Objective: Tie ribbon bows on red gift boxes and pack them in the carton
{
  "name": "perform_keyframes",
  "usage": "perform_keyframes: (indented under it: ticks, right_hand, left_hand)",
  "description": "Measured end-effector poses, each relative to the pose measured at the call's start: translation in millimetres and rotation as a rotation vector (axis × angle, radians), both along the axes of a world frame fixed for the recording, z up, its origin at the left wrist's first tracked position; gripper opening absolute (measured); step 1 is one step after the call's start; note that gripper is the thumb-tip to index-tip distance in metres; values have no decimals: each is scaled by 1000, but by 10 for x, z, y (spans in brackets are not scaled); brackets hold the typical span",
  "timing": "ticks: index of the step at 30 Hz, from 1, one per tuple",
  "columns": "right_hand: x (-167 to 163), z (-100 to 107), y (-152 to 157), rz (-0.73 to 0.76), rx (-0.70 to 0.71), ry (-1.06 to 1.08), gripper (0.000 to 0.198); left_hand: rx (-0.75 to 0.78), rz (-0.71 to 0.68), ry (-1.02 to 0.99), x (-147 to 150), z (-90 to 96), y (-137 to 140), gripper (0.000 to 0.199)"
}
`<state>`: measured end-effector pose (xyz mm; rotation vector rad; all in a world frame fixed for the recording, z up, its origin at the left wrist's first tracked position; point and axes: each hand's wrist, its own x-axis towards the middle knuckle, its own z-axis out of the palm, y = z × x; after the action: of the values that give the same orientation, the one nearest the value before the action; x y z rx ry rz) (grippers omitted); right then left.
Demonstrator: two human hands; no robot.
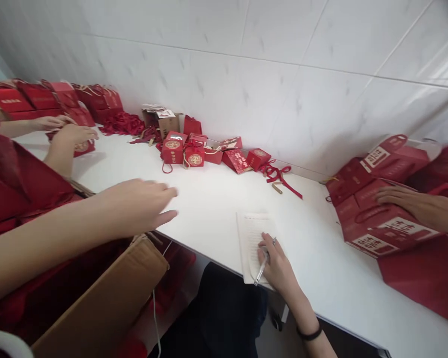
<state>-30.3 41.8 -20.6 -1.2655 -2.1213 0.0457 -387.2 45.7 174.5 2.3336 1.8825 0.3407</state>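
Note:
My left hand (145,206) reaches in from the left, palm down, over the near edge of the white table. Its fingers are stretched out, with the thumb apart, and nothing is in it; motion blurs it slightly. On the right, my right hand (276,263), with a dark band on the wrist, grips a slim silver-white pen (260,273). That hand rests on a notepad (250,233) with lined or written rows, lying at the table's near edge. Part of the page is hidden under my fingers.
Small red gift boxes (196,154) and a red ribbon (280,174) lie along the wall. A person's hand (418,201) rests on red boxes (381,219) at right. Another person's hands (72,136) work at left. A cardboard box (108,293) stands below my left arm.

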Motion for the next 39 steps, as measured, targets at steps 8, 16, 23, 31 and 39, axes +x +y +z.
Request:
perform_keyframes:
  ticks: [8,16,23,31,39]
  right_hand:
    - [-21,119,-19,47,-12,0,42]
    - [-43,204,-43,38,-49,-7,19]
    - [-20,239,-48,126,-125,-27,14]
    - [182,682,628,107,-559,660,37]
    - [183,313,1206,-211,-493,991,33]
  left_hand:
    - [-279,-512,-77,1772,-642,1439,12]
    - [-177,-566,-335,2384,-1499,1692,25]
    - [-310,-599,-485,2219,-1573,1763,27]
    - [-382,-618,-489,2187,-1495,1732,16]
    - [-313,-690,-466,2168,-1518,1724,19]
